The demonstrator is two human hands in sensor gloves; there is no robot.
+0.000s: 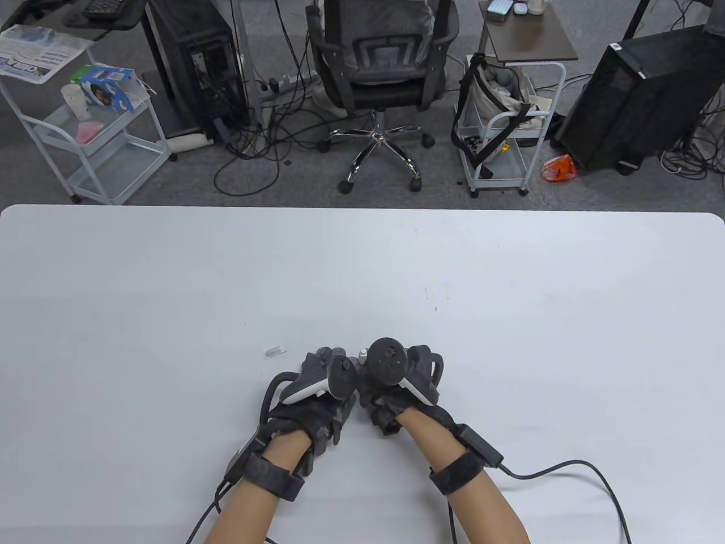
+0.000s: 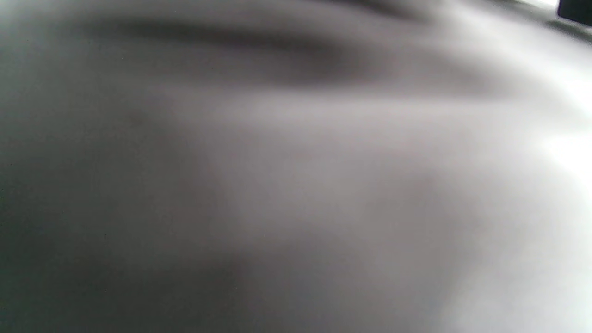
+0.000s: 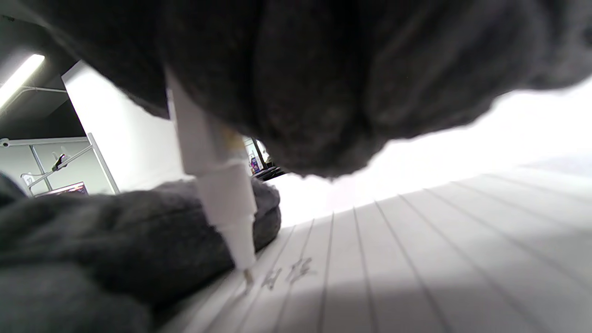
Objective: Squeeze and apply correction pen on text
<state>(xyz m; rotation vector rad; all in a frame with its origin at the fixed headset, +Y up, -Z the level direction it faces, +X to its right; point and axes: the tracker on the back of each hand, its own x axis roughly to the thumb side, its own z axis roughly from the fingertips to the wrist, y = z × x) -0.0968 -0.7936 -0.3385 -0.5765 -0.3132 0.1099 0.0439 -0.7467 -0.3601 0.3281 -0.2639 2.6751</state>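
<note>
My right hand (image 1: 391, 391) grips a white correction pen (image 3: 217, 185), held nearly upright. In the right wrist view its thin tip touches a sheet of lined paper (image 3: 416, 240) just left of some small handwritten text (image 3: 289, 273). My left hand (image 1: 317, 396) is right beside the right one, and its gloved fingers (image 3: 138, 240) rest on the paper next to the pen tip. In the table view the hands hide the pen tip and the text. The left wrist view is a grey blur.
A small clear cap (image 1: 273, 352) lies on the white table (image 1: 510, 294) just left of and beyond my left hand. Glove cables (image 1: 566, 467) trail off to the right at the near edge. An office chair and carts stand beyond the far edge.
</note>
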